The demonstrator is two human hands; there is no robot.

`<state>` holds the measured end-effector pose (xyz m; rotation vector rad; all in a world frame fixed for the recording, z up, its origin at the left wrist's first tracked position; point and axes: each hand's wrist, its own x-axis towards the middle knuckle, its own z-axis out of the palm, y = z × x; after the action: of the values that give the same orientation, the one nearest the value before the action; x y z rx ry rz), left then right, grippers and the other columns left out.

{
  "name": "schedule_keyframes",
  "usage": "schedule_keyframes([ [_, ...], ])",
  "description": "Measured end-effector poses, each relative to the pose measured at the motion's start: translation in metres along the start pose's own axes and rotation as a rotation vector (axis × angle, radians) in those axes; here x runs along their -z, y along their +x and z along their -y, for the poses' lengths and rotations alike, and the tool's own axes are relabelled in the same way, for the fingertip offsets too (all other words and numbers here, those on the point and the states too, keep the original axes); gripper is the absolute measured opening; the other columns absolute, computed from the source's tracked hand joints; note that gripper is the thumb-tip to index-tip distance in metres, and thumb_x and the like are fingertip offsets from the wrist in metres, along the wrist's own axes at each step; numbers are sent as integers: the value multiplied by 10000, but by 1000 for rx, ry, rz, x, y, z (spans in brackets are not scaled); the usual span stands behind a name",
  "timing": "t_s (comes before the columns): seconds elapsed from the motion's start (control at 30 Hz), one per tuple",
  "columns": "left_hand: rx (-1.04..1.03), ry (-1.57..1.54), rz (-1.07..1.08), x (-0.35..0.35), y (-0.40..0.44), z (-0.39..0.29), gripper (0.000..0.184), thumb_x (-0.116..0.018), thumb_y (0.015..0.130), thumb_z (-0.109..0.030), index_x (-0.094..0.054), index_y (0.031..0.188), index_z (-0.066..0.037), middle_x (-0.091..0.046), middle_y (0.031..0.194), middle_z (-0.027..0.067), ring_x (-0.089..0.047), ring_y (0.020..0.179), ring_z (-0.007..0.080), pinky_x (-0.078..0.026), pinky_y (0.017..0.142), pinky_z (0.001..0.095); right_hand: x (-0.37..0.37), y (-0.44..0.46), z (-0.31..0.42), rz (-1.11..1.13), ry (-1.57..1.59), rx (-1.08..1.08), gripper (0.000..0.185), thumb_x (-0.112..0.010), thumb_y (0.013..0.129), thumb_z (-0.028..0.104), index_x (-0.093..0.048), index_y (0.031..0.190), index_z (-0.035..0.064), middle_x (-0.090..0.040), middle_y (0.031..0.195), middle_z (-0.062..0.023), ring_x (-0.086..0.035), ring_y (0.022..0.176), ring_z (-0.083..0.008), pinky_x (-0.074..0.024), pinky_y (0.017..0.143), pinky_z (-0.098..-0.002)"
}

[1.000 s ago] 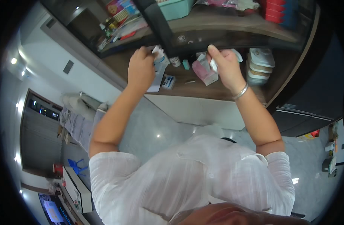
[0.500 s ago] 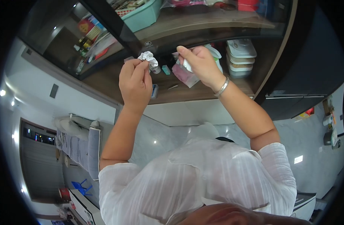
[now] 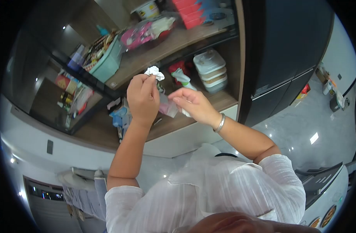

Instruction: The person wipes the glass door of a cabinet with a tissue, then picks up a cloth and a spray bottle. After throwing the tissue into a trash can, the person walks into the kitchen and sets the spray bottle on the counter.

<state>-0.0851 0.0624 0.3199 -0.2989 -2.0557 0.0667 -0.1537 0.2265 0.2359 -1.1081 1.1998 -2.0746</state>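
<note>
My left hand [image 3: 143,99] is closed, pinching a crumpled piece of white paper [image 3: 154,72] between thumb and fingertips in front of the cabinet. To its right is my right hand [image 3: 197,106], with a bracelet at the wrist and the fingers curled. A bit of white material [image 3: 186,113] shows under that palm; most of it is hidden. Just behind the right fingertips, a pink and clear packet [image 3: 168,108] lies on the lower shelf. A white and green bottle [image 3: 183,79] leans farther back.
Stacked lidded containers [image 3: 211,70] stand at the right of the lower shelf. Blue packaging [image 3: 118,116] sits left of my left forearm. Above are glass doors and a teal basket [image 3: 110,62]. A dark tall appliance [image 3: 290,46] adjoins the cabinet on the right.
The view has swung to the right. My right hand has come lower and closer to the left, its fingers looser. The left hand keeps its pinch on the crumpled paper.
</note>
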Motion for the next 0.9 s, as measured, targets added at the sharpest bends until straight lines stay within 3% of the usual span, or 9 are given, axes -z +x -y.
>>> schedule_keyframes([
  [0.37,-213,-89,20,-85,84,-67,172,-651,724,-16,-665,894,-39,-592,840,120,-597,777,327,-473,686,439,68,-59,15,-275,-76,60,213,-563,1014,195,-636,1129,31,-587,796,31,-528,721,-37,-407,630,-190],
  [0.53,-352,-28,118,-121,117,-107,113,-589,798,-85,-637,893,-48,-558,864,105,-572,842,295,-454,723,417,93,-71,19,-424,14,88,187,-574,1007,181,-636,1115,42,-600,778,26,-516,676,-35,-403,613,-190],
  [0.63,-413,-217,240,-131,115,-129,164,-657,784,-104,-690,932,-41,-585,882,94,-595,820,294,-479,713,422,107,-77,35,-594,108,195,197,-555,1012,184,-592,1171,74,-604,831,39,-516,648,-25,-393,555,-183],
  [0.7,-314,-556,314,-122,94,-149,225,-698,779,-67,-700,1001,-29,-613,916,107,-620,858,298,-502,745,396,116,-87,50,-578,309,216,200,-544,1017,191,-582,1168,66,-604,883,39,-535,684,-26,-434,597,-184],
  [0.73,-139,-686,323,-116,83,-163,230,-692,791,-40,-694,1020,-19,-622,941,117,-626,888,299,-506,770,377,115,-90,59,-616,327,178,246,-527,1024,185,-576,1220,46,-617,940,22,-581,809,-45,-486,737,-204],
  [0.77,41,-814,330,-111,72,-175,236,-687,804,-14,-688,1040,-10,-632,966,126,-631,918,299,-510,794,357,116,-89,58,-585,284,214,265,-523,1024,176,-569,1249,43,-623,964,13,-588,854,-57,-485,779,-214],
  [0.87,260,-913,288,-104,56,-180,200,-628,846,27,-671,1041,19,-639,1024,127,-643,975,264,-508,824,339,115,-86,58,-526,176,271,317,-510,1023,122,-582,1313,15,-630,1038,-18,-591,984,-99,-461,891,-238],
  [0.9,329,-941,286,-101,52,-179,198,-624,848,32,-671,1040,21,-641,1030,122,-645,982,253,-508,829,339,118,-83,58,-523,27,337,304,-514,1024,126,-595,1289,2,-635,1059,-26,-598,967,-96,-474,863,-234],
])
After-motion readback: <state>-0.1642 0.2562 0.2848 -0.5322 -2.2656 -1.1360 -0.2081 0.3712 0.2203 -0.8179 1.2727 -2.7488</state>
